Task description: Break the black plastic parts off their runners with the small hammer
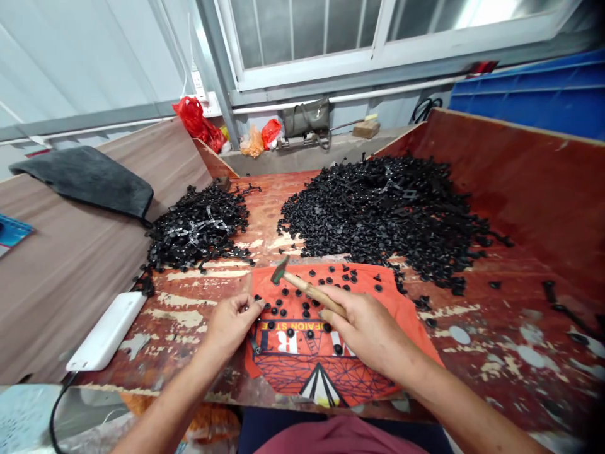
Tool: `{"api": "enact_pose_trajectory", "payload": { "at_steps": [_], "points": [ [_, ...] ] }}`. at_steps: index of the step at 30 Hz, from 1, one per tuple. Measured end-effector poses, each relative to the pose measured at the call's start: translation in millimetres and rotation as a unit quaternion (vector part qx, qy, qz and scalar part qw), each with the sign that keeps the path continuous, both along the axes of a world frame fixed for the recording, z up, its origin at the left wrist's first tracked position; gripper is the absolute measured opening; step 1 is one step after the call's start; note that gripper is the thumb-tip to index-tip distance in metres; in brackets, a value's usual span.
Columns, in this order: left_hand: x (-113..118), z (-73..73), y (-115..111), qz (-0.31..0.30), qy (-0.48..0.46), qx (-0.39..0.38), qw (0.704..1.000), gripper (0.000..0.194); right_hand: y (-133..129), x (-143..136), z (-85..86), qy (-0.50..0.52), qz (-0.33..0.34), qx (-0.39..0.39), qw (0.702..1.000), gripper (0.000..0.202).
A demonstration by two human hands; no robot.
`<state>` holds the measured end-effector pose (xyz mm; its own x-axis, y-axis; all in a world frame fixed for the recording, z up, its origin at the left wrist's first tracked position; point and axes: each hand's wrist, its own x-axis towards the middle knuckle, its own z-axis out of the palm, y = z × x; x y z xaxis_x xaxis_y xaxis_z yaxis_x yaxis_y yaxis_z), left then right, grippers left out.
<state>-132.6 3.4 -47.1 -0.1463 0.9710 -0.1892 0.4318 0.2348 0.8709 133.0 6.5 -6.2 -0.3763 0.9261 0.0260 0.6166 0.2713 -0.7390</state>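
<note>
My right hand (pixel 366 325) is wrapped around the wooden handle of a small hammer (pixel 309 291). Its dark greenish head is raised to the left, over an orange-red printed cloth (pixel 378 378). At the cloth's left edge, my left hand (pixel 236 321) has thumb and fingers pinched together on a small black part (pixel 256 345), mostly hidden by the fingers. Scattered over the cloth between both hands are several small black round-headed pieces (pixel 310 335); some stand stem up.
A large heap of black pieces (pixel 378 208) lies at the back right, a smaller heap (pixel 198 221) at the back left. Wooden boards (pixel 520 183) wall in the worn red table (pixel 179 353). A white power bank (pixel 108 331) with a cable lies at the left edge.
</note>
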Motion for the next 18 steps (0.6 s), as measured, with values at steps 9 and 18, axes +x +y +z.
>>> {"api": "enact_pose_trajectory", "payload": {
  "at_steps": [9,18],
  "points": [
    [9,5.3,-3,-0.021,-0.028,-0.019,0.999,0.05,-6,5,-0.1,0.015,-0.005,-0.029,0.999,0.043],
    [10,7.8,-2,-0.03,-0.032,-0.037,0.998,0.05,-7,6,-2.4,0.02,-0.014,-0.036,0.999,0.042]
  ]
}}
